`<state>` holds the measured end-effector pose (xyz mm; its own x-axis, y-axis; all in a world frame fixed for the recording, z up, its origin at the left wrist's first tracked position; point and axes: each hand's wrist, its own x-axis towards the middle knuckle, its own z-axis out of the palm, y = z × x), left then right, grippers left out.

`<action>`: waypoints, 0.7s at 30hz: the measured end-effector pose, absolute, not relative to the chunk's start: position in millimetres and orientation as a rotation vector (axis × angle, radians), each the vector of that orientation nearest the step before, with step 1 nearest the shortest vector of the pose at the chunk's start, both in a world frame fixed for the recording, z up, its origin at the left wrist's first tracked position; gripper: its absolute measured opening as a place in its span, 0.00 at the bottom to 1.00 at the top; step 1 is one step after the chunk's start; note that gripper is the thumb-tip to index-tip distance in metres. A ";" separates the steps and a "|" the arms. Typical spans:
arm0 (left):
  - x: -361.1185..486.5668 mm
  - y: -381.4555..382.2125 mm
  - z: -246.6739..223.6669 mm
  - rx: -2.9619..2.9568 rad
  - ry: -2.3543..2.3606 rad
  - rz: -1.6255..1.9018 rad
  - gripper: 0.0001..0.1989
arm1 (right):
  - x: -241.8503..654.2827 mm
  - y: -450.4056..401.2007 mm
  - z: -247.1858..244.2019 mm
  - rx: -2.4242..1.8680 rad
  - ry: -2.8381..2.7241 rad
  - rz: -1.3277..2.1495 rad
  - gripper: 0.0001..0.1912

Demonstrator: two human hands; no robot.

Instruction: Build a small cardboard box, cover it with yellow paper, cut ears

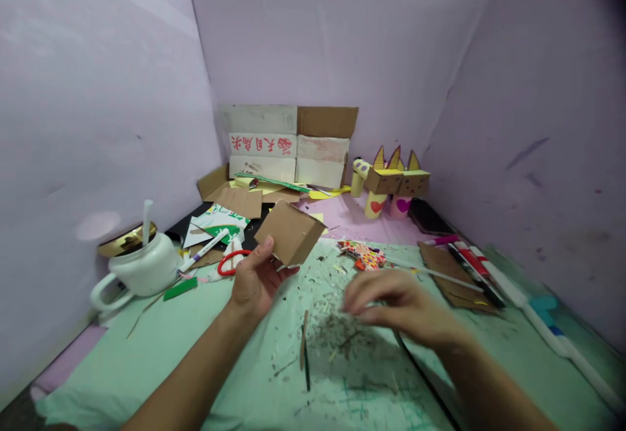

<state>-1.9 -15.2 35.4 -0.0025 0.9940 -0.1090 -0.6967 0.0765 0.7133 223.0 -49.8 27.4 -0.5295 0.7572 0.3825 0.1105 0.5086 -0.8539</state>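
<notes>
My left hand (pixel 255 282) grips a small brown cardboard box (pixel 287 232) by its lower left corner, thumb on the near face. The box is tilted up off the table. Red-handled scissors (pixel 229 263) lie just beside the fingers, partly hidden. My right hand (pixel 398 304), slightly blurred, hovers palm down with curved fingers, the thumb apart from them and nothing visible between. Beneath and left of it spreads a patch of fine brown scraps (pixel 342 336). Thin cardboard strips (pixel 304 346) lie between my hands.
A white mug (pixel 147 268) with a gold lid stands left. Cardboard sheets (pixel 239 201) and patterned paper (pixel 218 225) lie behind. Box-headed figures (pixel 386 183) stand at the back right, near a phone (pixel 430 217). Markers (pixel 474 265) and a brown cardboard piece (pixel 447 278) lie right.
</notes>
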 end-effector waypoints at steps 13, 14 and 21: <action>-7.3 -13.9 34.5 0.556 0.706 1.380 0.14 | 152.8 -40.3 7.6 -0.776 -2.859 0.134 0.06; -7.7 -13.4 33.6 0.555 0.709 1.379 0.13 | 150.9 -39.4 6.7 -0.778 -2.867 0.091 0.06; -10.5 -12.9 33.2 0.551 0.719 1.380 0.11 | 170.7 -55.4 18.5 -0.829 -2.868 0.052 0.06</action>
